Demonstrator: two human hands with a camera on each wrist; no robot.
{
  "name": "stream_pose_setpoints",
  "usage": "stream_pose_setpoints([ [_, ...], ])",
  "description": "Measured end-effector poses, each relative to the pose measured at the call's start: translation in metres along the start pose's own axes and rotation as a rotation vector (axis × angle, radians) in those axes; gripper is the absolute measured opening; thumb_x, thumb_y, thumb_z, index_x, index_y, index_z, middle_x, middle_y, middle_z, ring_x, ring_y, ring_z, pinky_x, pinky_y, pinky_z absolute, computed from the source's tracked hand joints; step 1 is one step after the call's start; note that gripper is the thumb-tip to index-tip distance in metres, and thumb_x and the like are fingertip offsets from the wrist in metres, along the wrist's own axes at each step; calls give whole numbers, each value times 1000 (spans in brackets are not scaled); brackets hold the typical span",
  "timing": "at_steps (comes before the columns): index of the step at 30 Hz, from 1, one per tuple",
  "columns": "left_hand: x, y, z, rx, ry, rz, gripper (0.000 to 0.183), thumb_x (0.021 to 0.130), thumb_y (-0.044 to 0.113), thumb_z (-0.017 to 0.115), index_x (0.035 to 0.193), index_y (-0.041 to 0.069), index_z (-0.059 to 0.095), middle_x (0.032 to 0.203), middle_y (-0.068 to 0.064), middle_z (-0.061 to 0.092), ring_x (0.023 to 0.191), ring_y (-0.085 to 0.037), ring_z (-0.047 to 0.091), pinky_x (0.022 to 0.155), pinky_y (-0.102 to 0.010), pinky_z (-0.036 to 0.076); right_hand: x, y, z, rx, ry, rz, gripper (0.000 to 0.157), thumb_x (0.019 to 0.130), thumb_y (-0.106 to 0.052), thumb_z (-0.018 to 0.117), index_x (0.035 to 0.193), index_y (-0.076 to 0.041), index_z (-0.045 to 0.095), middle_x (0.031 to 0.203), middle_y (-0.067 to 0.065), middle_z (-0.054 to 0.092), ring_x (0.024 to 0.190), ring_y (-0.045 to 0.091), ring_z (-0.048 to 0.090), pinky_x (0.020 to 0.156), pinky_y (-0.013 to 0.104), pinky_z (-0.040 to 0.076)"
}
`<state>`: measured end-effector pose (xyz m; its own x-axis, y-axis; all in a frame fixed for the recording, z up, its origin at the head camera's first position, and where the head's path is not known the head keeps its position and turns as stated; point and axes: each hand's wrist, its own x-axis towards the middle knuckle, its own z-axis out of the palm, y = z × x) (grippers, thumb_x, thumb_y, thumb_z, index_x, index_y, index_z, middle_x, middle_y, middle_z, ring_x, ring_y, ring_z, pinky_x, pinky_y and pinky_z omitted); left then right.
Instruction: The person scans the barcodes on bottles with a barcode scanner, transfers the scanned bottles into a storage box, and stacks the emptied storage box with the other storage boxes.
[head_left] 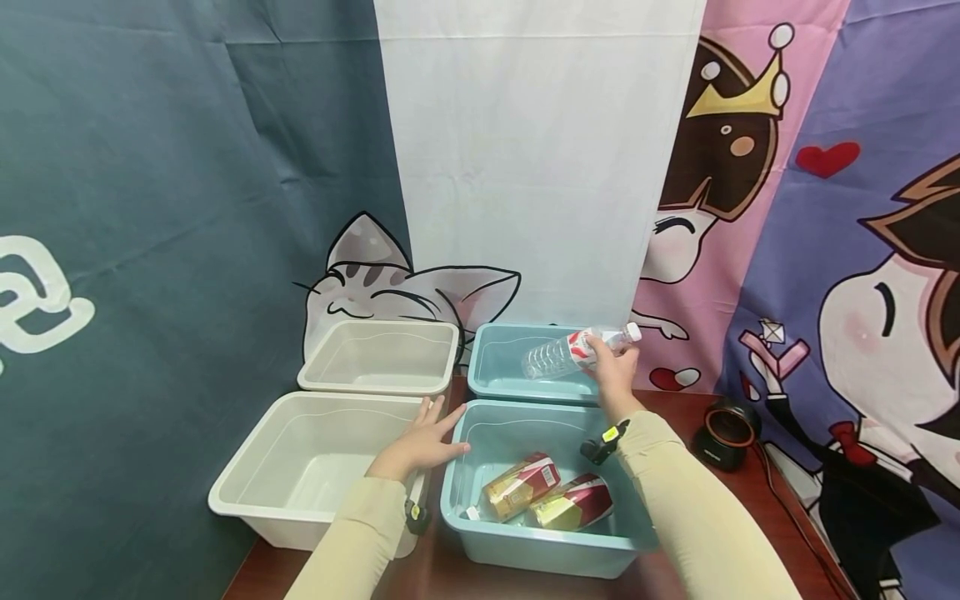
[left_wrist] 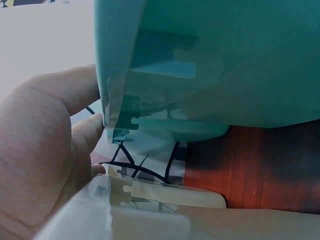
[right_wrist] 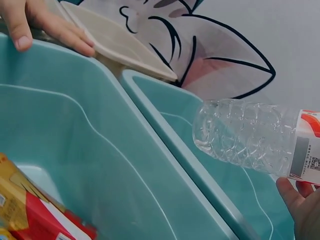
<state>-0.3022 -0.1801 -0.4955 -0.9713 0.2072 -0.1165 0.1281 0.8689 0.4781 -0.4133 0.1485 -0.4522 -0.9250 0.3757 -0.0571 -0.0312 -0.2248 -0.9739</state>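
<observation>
My right hand (head_left: 617, 377) grips a clear plastic water bottle (head_left: 551, 360) by its red-and-white label, its white cap pointing right. In the head view the bottle lies sideways over the back blue bin (head_left: 487, 385); its ribbed base (right_wrist: 212, 127) shows large in the right wrist view. My left hand (head_left: 422, 446) is spread with straight fingers between the front bins, fingertips at the rim of the front blue bin (head_left: 540, 542). Inside that bin lie two drink bottles, one with a gold and red label (head_left: 517, 487), the other yellow-green and dark red (head_left: 573, 504).
To the left stand a front cream bin (head_left: 285, 450) and a back cream bin (head_left: 375, 358). A black round device (head_left: 726, 435) with a cable sits on the reddish wooden table (head_left: 678, 408) at right. Printed cloth (head_left: 540, 167) hangs behind the bins.
</observation>
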Motion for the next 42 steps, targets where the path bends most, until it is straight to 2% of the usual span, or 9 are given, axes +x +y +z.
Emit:
stream_pose_setpoints([
  [7,-1,0,-2,4,-6,14,78,92,57,61,159,32,33,169,-15,9,155,-38,-5,115,-71,17,-5,4,12,61,-4,0,70,89,-31,77,140,-14,32,130,8,49,107,20,62,79,35,61],
  [11,-1,0,-2,0,-8,10,78,92,57,62,159,31,33,169,-15,10,155,-39,-5,115,-71,17,-9,6,17,91,-28,9,70,90,-32,77,139,-15,31,130,9,48,112,22,61,82,38,61],
  [19,-1,-1,-1,-8,-5,4,77,91,57,62,159,32,34,169,-15,10,155,-38,-5,114,-72,18,-17,10,32,138,-66,26,63,89,-26,79,128,-11,31,123,11,47,115,26,60,85,40,60],
  [22,-2,-1,-2,-6,-7,6,77,92,57,62,159,32,34,169,-15,10,155,-38,-5,114,-72,18,-19,13,39,166,-80,30,63,90,-23,78,130,-9,32,126,13,49,115,29,61,85,39,60],
  [28,-2,-1,-3,-11,-7,5,77,91,57,62,159,31,34,169,-15,11,155,-39,-4,114,-72,18,-24,18,55,196,-127,41,72,89,-11,74,145,-4,29,136,17,48,121,32,60,90,41,59],
  [35,-1,-1,-3,-13,-4,10,78,91,58,62,158,31,35,169,-16,11,155,-39,-4,114,-72,19,-34,23,74,262,-150,61,68,87,-7,74,139,-1,31,128,17,50,114,32,63,92,42,58],
  [42,-3,-1,-3,-20,-7,19,76,92,55,63,159,31,35,169,-16,10,155,-39,-5,114,-72,19,-45,30,90,256,-172,84,70,87,-10,77,141,1,34,131,21,52,117,35,63,95,45,55],
])
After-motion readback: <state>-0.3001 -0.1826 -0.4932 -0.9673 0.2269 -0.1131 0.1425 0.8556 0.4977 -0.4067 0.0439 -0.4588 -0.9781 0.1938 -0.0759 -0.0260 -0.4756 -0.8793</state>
